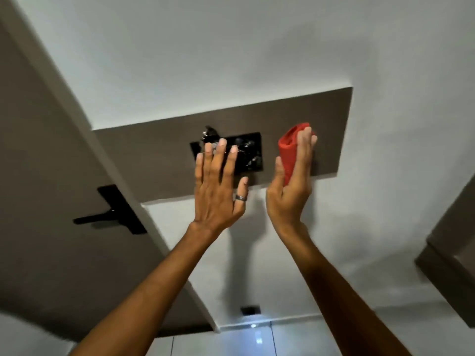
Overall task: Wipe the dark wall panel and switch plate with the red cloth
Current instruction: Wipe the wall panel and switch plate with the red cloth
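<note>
A dark brown wall panel (154, 155) runs across the white wall, tilted in the view. A glossy black switch plate (250, 152) sits in its middle. My left hand (217, 186) lies flat with its fingers spread, covering the left half of the plate; a ring is on its thumb. My right hand (293, 181) holds a bunched red cloth (289, 150) against the panel just right of the switch plate. The panel's right end (331, 132) shows beyond the cloth.
A brown door (38, 163) with a black lever handle (113, 214) stands at the left. A small dark socket (250, 310) sits low on the white wall above pale floor tiles. Another brown frame edge (452, 253) shows at the right.
</note>
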